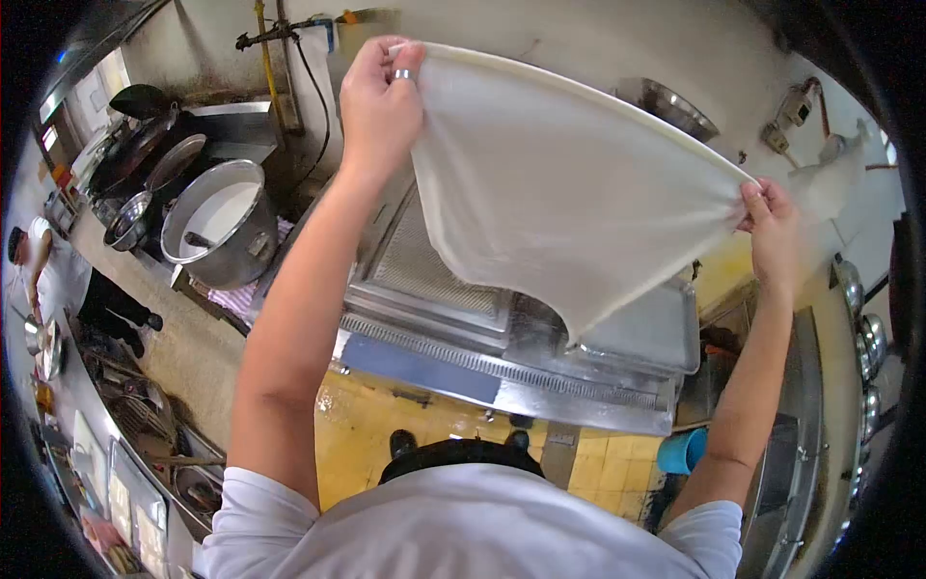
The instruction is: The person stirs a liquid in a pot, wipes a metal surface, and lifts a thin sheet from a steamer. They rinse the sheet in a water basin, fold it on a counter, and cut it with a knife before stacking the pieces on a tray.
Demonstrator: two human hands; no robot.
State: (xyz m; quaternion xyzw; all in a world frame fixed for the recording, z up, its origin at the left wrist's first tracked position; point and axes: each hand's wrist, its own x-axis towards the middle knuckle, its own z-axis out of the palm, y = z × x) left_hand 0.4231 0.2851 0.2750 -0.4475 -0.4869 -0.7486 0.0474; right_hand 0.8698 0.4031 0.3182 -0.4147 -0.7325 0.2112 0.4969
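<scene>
A thin white cloth point(569, 183), wet-looking and slightly see-through, is stretched between my raised hands. My left hand point(383, 101), with a ring on it, pinches its upper left corner. At the lower right end of its top edge, my right hand point(769, 227) is closed on the other corner. The rest of the cloth sags down to a point above the steel counter. Beneath it, partly covered, are a perforated steel plate point(439, 265) on the left and a shallow metal tray point(644, 333) on the right.
A large pot point(246, 236) of white liquid, with a utensil handle in it, stands left of my left arm. Behind it are woks point(135, 154). A metal bowl point(675, 108) sits beyond the cloth. A blue bucket point(682, 451) is low right. A person point(72, 280) stands far left.
</scene>
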